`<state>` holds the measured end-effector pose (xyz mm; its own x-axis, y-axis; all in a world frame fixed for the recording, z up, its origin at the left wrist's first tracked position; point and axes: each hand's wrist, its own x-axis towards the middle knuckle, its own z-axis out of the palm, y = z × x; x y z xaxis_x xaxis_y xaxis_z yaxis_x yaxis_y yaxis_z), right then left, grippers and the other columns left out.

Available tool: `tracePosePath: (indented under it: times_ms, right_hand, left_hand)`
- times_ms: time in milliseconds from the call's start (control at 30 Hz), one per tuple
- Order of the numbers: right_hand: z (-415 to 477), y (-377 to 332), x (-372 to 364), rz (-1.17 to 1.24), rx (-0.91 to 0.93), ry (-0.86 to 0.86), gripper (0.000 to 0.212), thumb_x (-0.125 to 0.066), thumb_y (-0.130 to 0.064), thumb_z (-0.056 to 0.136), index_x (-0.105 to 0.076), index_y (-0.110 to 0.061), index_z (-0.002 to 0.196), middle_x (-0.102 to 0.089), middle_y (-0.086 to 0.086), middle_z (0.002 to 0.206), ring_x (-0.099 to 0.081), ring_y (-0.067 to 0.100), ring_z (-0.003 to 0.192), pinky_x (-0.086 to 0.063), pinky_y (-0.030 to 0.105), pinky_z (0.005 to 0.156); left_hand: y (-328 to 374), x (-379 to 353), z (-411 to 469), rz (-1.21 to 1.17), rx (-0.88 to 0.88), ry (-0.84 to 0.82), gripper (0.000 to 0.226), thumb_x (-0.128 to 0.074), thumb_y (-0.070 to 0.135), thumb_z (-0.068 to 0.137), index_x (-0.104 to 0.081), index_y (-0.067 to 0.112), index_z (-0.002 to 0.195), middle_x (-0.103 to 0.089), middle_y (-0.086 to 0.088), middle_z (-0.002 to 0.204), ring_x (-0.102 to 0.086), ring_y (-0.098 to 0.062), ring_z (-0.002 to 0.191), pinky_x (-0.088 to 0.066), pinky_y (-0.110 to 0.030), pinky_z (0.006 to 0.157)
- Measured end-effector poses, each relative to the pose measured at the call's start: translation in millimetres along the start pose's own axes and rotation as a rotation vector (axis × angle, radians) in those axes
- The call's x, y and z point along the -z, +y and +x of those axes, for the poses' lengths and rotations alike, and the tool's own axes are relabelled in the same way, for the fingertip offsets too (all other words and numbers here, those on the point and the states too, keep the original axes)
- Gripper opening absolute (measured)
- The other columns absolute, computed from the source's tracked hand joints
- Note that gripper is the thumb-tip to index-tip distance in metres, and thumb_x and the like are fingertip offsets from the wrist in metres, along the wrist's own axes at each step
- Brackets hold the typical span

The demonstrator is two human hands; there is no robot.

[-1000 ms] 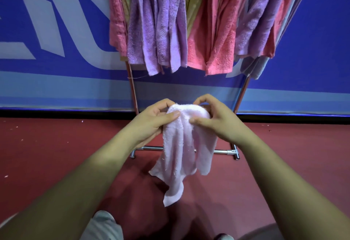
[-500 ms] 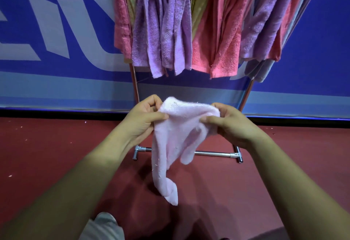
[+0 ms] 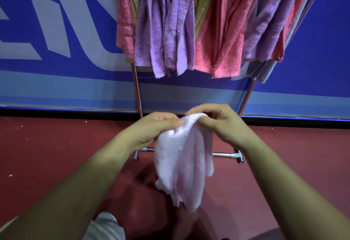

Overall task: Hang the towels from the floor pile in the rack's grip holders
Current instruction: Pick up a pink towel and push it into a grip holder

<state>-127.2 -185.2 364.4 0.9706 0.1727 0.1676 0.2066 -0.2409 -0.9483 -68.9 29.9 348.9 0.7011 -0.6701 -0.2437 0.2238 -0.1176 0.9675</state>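
Towel (image 3: pixel 182 165), pale pink and small, hangs from both hands in front of the rack, held above the red floor (image 3: pixel 47 154) with its lower corners dangling free. The left hand (image 3: pixel 151 131) is closed in a pinch on the gathered top fold, thumb pressed over the cloth against curled fingers; the right hand (image 3: pixel 219 124) is likewise closed, its fingertips nipping the same bunched edge just beside the left, so the two hands nearly touch. Judging by the way it droops and creases, the cloth is light, soft and limp, with a fuzzy pile that should not slip, and nothing about it is fragile. It will not hold a shape, so the best hold is probably this bunched top edge or a corner, gathered into a small wad to push into a holder. Beyond the hands stands the rack (image 3: pixel 137 91), its metal legs and floor bar visible, already crowded with hung towels (image 3: pixel 170 31) in purple, pink and olive. The grip holders themselves are out of view above.
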Motion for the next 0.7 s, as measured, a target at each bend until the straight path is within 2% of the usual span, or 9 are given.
tracePosePath:
  times_ms: [100,167,233,300,367,433,533,600,700]
  right_hand:
    - [3,3,-2,-0.088,0.026,0.021,0.037,-0.054,0.013,0.089,-0.075,-0.016,0.100,-0.076,-0.012,0.101,-0.067,0.001,0.098,-0.046,0.013,0.085]
    - [5,4,-1,-0.111,0.045,0.069,0.036,-0.056,0.012,0.089,-0.074,-0.018,0.100,-0.075,-0.015,0.101,-0.066,-0.001,0.097,-0.045,0.012,0.085]
    - [6,4,-1,-0.111,0.053,0.084,0.033,-0.058,0.011,0.089,-0.074,-0.015,0.101,-0.074,-0.013,0.100,-0.065,0.000,0.094,-0.047,0.014,0.084]
    - [7,3,-2,-0.107,0.048,0.083,0.031,-0.060,0.010,0.089,-0.074,-0.015,0.102,-0.074,-0.013,0.098,-0.064,0.001,0.090,-0.047,0.015,0.082]
    - [7,4,-4,-0.102,0.036,0.089,0.031,-0.062,0.006,0.090,-0.073,-0.018,0.104,-0.073,-0.012,0.098,-0.064,0.002,0.089,-0.049,0.017,0.082]
    - [8,7,-4,-0.120,0.022,0.103,0.029,-0.064,0.001,0.091,-0.072,-0.022,0.106,-0.073,-0.011,0.099,-0.064,0.002,0.089,-0.049,0.017,0.082]
    - [10,10,-1,-0.194,0.012,0.159,0.029,-0.065,0.003,0.089,-0.071,-0.020,0.105,-0.071,-0.014,0.092,-0.063,-0.002,0.084,-0.046,0.014,0.080]
    - [9,10,-1,-0.206,0.002,0.189,0.028,-0.064,0.005,0.088,-0.071,-0.017,0.103,-0.071,-0.013,0.090,-0.063,-0.003,0.082,-0.045,0.012,0.079]
    - [7,10,-2,-0.259,-0.014,0.208,0.028,-0.063,0.006,0.086,-0.070,-0.017,0.101,-0.071,-0.013,0.095,-0.063,-0.007,0.086,-0.044,0.008,0.080]
  left_hand:
    - [-4,4,4,0.029,-0.039,0.002,0.023,-0.077,0.015,0.077,-0.058,0.021,0.066,-0.052,0.001,0.067,-0.045,-0.010,0.065,-0.036,-0.024,0.061]
    - [-4,6,5,-0.002,-0.107,0.016,0.025,-0.076,0.009,0.076,-0.055,0.022,0.069,-0.055,-0.002,0.071,-0.049,-0.010,0.065,-0.039,-0.024,0.061]
    - [-2,5,5,-0.162,-0.124,0.047,0.027,-0.076,0.006,0.077,-0.057,0.019,0.090,-0.066,-0.010,0.087,-0.062,-0.016,0.076,-0.050,-0.026,0.067]
    - [-1,4,6,-0.320,-0.086,0.125,0.048,-0.078,0.008,0.077,-0.055,0.013,0.119,-0.072,-0.011,0.103,-0.069,-0.018,0.088,-0.056,-0.027,0.076]
    - [0,8,6,-0.314,-0.049,0.149,0.055,-0.072,0.014,0.078,-0.056,0.003,0.130,-0.072,-0.012,0.109,-0.070,-0.017,0.095,-0.056,-0.026,0.083]
    - [-1,11,4,-0.158,-0.033,0.087,0.041,-0.070,0.015,0.082,-0.066,-0.001,0.120,-0.072,-0.014,0.109,-0.068,-0.019,0.098,-0.054,-0.025,0.088]
    - [1,13,3,-0.057,-0.039,0.084,0.016,-0.080,0.014,0.077,-0.072,0.010,0.091,-0.069,-0.008,0.088,-0.063,-0.016,0.080,-0.051,-0.021,0.072]
    - [1,16,5,-0.033,-0.063,0.098,0.018,-0.083,0.016,0.075,-0.066,0.016,0.080,-0.063,-0.007,0.080,-0.057,-0.017,0.073,-0.047,-0.024,0.066]
    - [-4,22,6,0.452,-0.174,0.189,0.028,-0.083,0.031,0.077,-0.057,0.020,0.076,-0.061,0.005,0.077,-0.051,-0.018,0.072,-0.041,-0.035,0.070]
